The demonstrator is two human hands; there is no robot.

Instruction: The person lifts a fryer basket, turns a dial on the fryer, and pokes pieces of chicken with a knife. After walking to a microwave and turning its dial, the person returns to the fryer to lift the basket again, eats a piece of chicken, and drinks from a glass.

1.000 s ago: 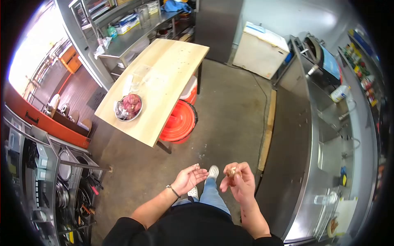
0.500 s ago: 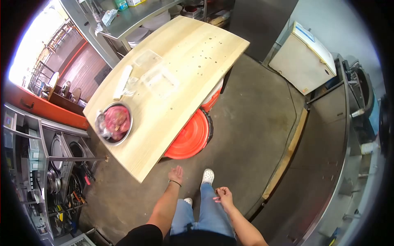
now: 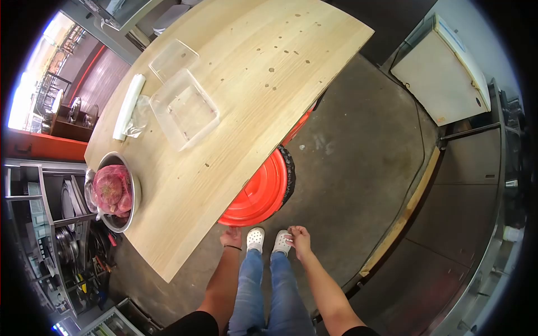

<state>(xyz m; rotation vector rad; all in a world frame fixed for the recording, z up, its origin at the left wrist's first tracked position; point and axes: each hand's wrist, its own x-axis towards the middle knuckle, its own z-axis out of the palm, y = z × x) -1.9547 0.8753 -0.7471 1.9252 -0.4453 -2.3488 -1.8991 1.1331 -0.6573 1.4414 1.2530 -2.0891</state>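
My left hand (image 3: 230,238) hangs low beside my leg, just below the near edge of the wooden table (image 3: 241,73), with a band on the wrist and the fingers loose. My right hand (image 3: 299,238) hangs at the other side with its fingers curled in; whether anything is inside them is not visible. Between the hands are my white shoes (image 3: 256,238) on the concrete floor. A metal bowl (image 3: 128,215) holding a pink net bag of produce (image 3: 111,189) sits at the table's near left corner.
Two clear plastic containers (image 3: 184,109) and a white roll (image 3: 129,101) lie on the table. A red round bin lid (image 3: 260,190) sits under the table edge. A white chest freezer (image 3: 443,73) is far right, a steel counter (image 3: 476,224) at the right, pan racks (image 3: 67,224) at the left.
The view has closed in on the table. Both hands dropped from chest height to my sides, and the brownish piece seen in my right hand a second ago is no longer visible.
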